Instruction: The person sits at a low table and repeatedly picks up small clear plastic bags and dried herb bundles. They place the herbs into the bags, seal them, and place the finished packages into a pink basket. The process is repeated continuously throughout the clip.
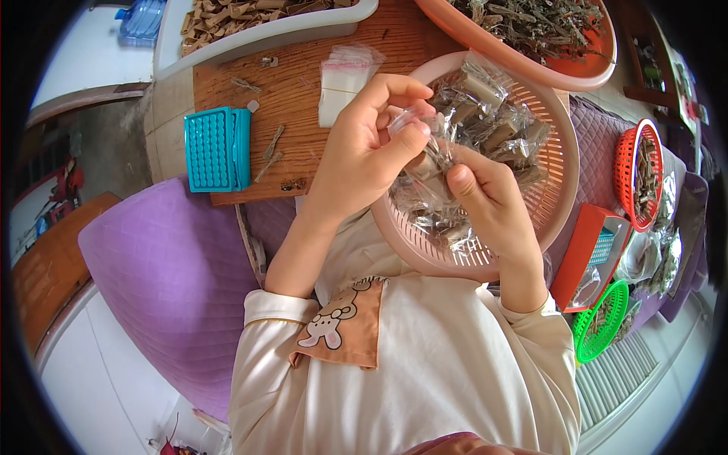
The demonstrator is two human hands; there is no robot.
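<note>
My left hand [364,148] pinches the top of a small clear plastic bag [426,140] between thumb and fingers. My right hand [485,199] grips the same bag from below, its thumb on the plastic. Both hands hover over a round pink slotted basket [560,144] that holds several filled clear bags of brown sticks. The bag's contents are partly hidden by my fingers.
A wooden board [303,83] carries a stack of empty clear bags [340,83], a teal perforated box [216,148] and loose sticks. An orange bowl of dried herbs [531,30], a white tray of sticks [250,23], red [638,173] and green [599,322] baskets, and a purple cushion [163,280] surround me.
</note>
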